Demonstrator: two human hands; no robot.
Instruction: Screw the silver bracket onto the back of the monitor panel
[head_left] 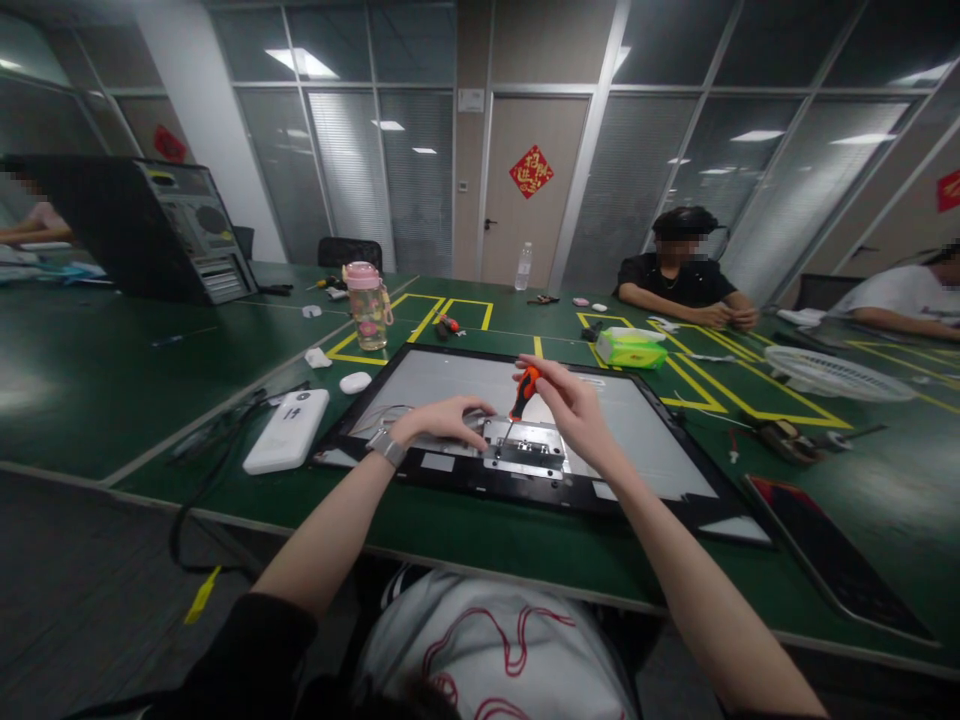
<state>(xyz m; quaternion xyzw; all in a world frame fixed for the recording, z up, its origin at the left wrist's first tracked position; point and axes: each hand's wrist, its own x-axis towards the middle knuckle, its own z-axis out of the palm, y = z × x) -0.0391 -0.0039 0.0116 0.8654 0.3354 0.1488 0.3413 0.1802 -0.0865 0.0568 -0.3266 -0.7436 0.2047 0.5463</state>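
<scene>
A flat monitor panel [645,430] with a black frame lies face down on the green table in front of me. A small metal bracket plate [525,445] sits on its near edge. My right hand [574,405] is closed around a screwdriver [523,392] with an orange and black handle, its tip pointing down at the bracket. My left hand [442,420], with a watch on the wrist, rests fingers down on the panel just left of the bracket, touching its edge.
A white power bank [287,431] with cables lies left of the panel, with a pink bottle [367,304] behind it. A green tissue pack [630,348], a white fan grille [832,372] and a dark tablet [832,555] lie to the right. People sit across the table; a computer case [161,230] stands far left.
</scene>
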